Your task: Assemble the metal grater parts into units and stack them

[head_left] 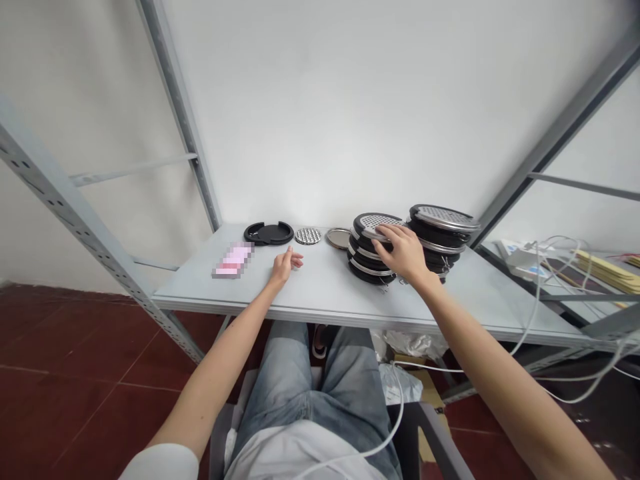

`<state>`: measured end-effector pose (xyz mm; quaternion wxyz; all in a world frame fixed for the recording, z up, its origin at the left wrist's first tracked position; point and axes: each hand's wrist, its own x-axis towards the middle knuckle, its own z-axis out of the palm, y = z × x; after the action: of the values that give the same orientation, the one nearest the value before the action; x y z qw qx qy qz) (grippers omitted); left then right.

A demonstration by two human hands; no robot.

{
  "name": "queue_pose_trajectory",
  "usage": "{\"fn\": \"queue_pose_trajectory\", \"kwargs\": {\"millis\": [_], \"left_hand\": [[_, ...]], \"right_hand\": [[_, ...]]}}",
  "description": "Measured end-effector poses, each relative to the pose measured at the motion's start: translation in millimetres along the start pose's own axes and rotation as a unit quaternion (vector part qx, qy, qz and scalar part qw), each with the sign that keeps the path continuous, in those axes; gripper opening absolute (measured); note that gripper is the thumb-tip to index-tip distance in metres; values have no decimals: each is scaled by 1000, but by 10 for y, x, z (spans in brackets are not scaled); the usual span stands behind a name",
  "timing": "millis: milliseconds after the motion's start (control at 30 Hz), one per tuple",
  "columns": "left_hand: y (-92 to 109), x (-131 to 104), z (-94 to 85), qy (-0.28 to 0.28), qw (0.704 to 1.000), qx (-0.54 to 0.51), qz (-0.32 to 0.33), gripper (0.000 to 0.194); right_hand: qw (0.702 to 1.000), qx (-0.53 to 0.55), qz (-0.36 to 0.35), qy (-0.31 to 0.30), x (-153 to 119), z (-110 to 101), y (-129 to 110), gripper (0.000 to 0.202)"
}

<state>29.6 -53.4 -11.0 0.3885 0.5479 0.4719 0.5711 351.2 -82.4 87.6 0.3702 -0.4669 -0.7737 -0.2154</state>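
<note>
My right hand [404, 252] lies with its fingers stretched over the top of the nearer stack of round black pieces [373, 270], which have metal bands and a perforated metal plate on top. Its fingertips touch that plate, and its palm hides part of the stack's right side. Over the tabletop, my left hand [285, 268] is empty, with loosely bent fingers and the thumb apart. Just beyond it are a loose perforated metal disc [308, 236] and a black round holder [269, 233] with gaps in its rim. A flat metal-rimmed disc [339, 238] lies beside the nearer stack.
A second, similar stack [443, 233] stands to the right, wire clips at its side. A blurred pink item [234, 260] lies at the left of the grey table [310, 293]. White cables [537, 293] hang at the right. Metal shelf posts [175, 87] frame both sides.
</note>
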Motion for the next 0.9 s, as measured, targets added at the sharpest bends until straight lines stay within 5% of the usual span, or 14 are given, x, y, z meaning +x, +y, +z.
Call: {"fn": "queue_pose_trajectory", "kwargs": {"millis": [700,900], "left_hand": [[27,-32,4,7,1000,1,5,70],[-1,-24,16,10,1000,20,21,63]], "right_hand": [[997,10,8,78,-111,115,40,29],[990,19,-1,141,-180,93,-148,33]]}}
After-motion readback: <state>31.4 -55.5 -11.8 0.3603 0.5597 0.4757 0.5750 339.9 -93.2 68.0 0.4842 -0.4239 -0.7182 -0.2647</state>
